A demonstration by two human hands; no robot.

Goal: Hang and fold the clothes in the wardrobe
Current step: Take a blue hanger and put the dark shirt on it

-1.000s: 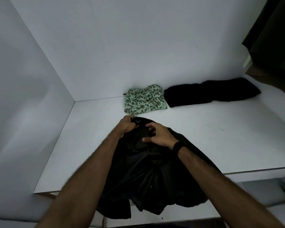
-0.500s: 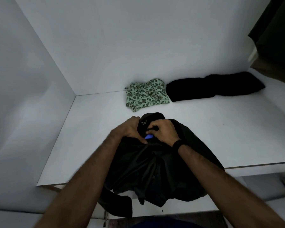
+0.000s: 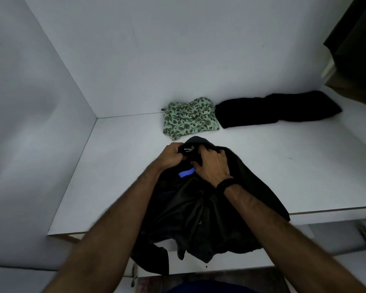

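Black shirt draped over the shelf edge, its collar gripped by 2 hands, left hand and right hand close together; beyond them lie 2 folded garments: 1 green floral garment, 1 black garment.

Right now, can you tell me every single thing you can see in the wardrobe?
Black shirt: one, black, on the front of the shelf, its lower part hanging over the edge.
Blue piece: one, blue, poking out of the shirt's neck between the hands; cannot tell what it is.
Leafy cloth: one, green with dark leaves, folded at the back of the shelf.
Black cloth: one, black, folded, right of the leafy cloth.
Shelf: one, white.
Dark hanging cloth: dark, top right corner.
Wristband: one, black, on the right wrist.
Left hand: grips the shirt's collar.
Right hand: grips the shirt's collar.
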